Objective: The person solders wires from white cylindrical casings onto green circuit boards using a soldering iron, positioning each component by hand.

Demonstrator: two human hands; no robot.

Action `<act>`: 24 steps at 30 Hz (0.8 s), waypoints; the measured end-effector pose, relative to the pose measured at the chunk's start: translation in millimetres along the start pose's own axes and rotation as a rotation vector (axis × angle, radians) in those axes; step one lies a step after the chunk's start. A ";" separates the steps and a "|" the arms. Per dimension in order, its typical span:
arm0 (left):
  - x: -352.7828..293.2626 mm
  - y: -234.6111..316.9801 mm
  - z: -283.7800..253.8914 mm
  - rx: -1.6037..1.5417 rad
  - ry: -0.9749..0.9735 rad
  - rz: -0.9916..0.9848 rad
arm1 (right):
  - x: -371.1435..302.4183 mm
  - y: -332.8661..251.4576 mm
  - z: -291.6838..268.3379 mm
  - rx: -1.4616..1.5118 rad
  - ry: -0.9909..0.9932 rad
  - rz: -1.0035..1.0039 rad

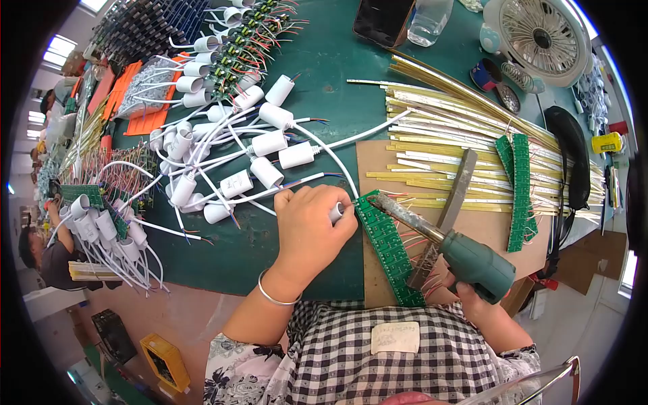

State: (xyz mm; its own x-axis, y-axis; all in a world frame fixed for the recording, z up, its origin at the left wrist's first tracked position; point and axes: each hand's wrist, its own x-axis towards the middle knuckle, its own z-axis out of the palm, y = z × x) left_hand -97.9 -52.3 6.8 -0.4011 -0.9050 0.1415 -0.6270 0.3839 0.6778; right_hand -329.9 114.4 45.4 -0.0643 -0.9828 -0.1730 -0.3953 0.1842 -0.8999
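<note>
From where I stand, the person at the green table (331,81) has the left hand (312,226) at the far end of a green board (390,250), thumb and forefinger pinched together on a small white piece (336,213); whether that is a cable end or something else, I cannot tell. The right hand (472,300) is closed around the green handle of a soldering iron (476,266), most of its fingers hidden beneath. The iron's tip is at the board's far end, close to the left fingertips; I cannot tell whether it touches. The board slants across the near left part of a brown cardboard sheet (372,162), and a dark bar (455,196) lies aslant just right of it, its near end against or over the board. A white cable (341,166) arcs down to the left fingers from the heap of white sockets (268,143) on the left. Yellow and white strips (418,162) spread beyond the bar, with more boards (520,196) lying on them at the right. A fan (540,40) stands far right.
</note>
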 end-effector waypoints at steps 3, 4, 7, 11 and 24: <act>-0.6 0.4 1.3 0.053 0.034 0.050 | -0.3 -6.1 4.5 0.018 0.019 0.118; -0.7 0.3 1.8 0.056 0.034 0.048 | -0.7 -5.6 5.9 -0.017 0.030 0.147; -1.0 0.1 2.3 0.062 0.036 0.047 | -0.4 -4.6 9.4 -0.026 0.061 0.109; -0.9 0.3 3.5 0.077 0.041 0.057 | -3.0 1.0 13.5 0.024 0.080 0.173; -0.9 1.4 6.7 0.121 0.067 0.075 | 2.8 -6.5 10.0 -0.126 0.007 0.075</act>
State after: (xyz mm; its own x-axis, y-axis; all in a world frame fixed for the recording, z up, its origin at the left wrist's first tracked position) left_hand -102.9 -49.7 2.8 -0.4065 -0.8819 0.2389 -0.6749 0.4661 0.5721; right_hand -318.4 110.5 46.8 -0.1042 -0.9664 -0.2352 -0.5009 0.2553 -0.8270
